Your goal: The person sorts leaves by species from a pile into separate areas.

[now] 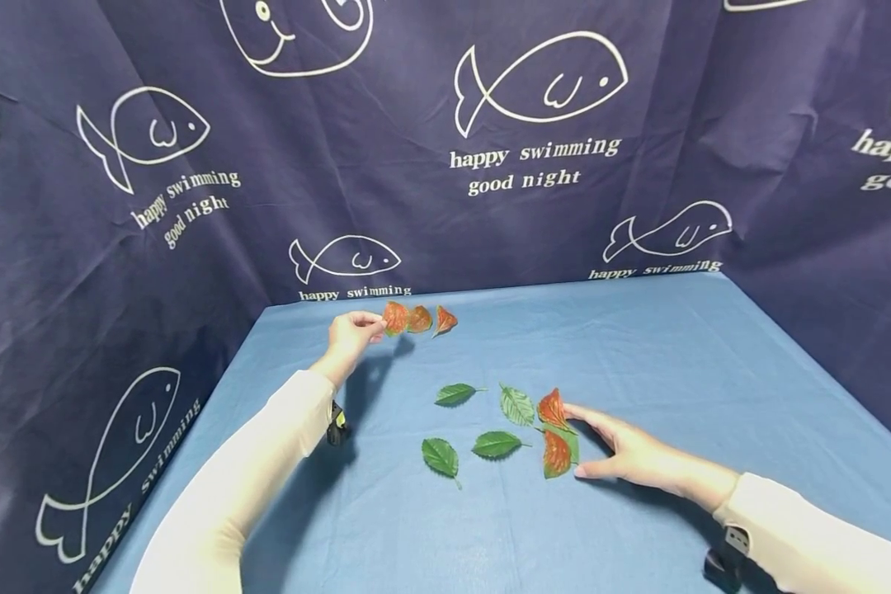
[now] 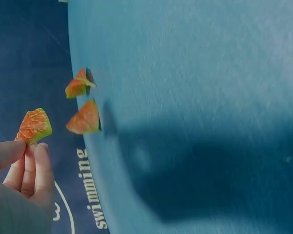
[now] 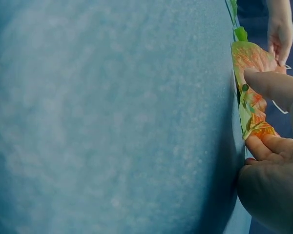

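In the head view my left hand (image 1: 353,334) pinches a red-orange leaf (image 1: 395,318) between thumb and fingertips. The left wrist view shows this leaf (image 2: 34,126) held up, apart from the table. Two more red-orange leaves, a middle one (image 1: 419,319) and a right one (image 1: 445,320), lie just right of it near the table's back edge. My right hand (image 1: 624,445) rests low, thumb and index finger spread beside two red-orange leaves, a rear one (image 1: 553,407) and a front one (image 1: 557,455). Its fingertips are right at their edges; a green edge shows under them.
Several green leaves lie left of my right hand: a rear left one (image 1: 455,394), a pale one (image 1: 517,405), a middle one (image 1: 497,445) and a front left one (image 1: 440,456). A blue cloth covers the table (image 1: 638,346). Dark fish-patterned curtains (image 1: 535,223) hang behind and at the sides.
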### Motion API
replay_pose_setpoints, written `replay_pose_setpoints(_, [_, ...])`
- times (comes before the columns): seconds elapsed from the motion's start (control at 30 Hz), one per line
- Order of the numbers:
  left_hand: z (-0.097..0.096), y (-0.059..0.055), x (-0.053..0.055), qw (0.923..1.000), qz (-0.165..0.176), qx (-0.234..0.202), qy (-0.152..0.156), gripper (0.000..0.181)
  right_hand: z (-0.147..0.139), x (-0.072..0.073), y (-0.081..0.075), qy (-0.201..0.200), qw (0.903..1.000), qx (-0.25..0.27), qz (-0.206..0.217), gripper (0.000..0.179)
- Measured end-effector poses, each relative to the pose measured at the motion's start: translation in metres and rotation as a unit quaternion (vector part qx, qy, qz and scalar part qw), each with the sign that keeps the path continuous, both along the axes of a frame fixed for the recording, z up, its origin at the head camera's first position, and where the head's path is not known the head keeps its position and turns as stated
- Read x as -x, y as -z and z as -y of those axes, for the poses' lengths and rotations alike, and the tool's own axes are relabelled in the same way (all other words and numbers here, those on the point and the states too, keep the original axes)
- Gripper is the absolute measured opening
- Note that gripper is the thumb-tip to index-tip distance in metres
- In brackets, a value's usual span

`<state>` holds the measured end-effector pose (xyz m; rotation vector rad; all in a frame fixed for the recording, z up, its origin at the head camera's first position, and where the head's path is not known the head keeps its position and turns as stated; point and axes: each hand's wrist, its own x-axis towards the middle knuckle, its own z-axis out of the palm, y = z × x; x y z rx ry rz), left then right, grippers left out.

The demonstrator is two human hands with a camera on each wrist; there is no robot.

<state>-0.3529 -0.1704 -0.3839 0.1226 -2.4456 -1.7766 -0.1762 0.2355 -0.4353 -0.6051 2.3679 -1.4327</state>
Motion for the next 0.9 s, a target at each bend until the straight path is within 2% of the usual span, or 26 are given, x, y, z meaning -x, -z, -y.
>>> replay_pose_setpoints(0.2, [0.005,0.002,0.007,0.9997,-0.003,0.019,-0.015,0.019,0.0,0.0,0.0,0.002,1.0,-0.002,0.004,0.086])
replay_pose_setpoints(0.43, [0.011,0.01,0.016,0.9953,-0.008,0.092,-0.031,0.016,0.0,0.0,0.001,0.0,1.0,0.002,-0.002,0.086])
replay_pose_setpoints(0.53, [0.011,0.013,0.019,0.9937,-0.005,0.107,-0.031,0.015,-0.001,0.0,0.002,0.0,1.0,0.005,0.001,0.086])
replay_pose_setpoints(0.8, [0.011,0.024,0.03,0.9952,-0.009,0.083,-0.051,0.014,-0.001,0.001,0.005,0.006,0.9999,-0.007,0.009,0.086])
replay_pose_setpoints(0.9, [0.01,0.027,0.033,0.9932,-0.006,0.1,-0.059,0.009,-0.001,0.0,0.004,0.006,0.9999,-0.009,0.01,0.086])
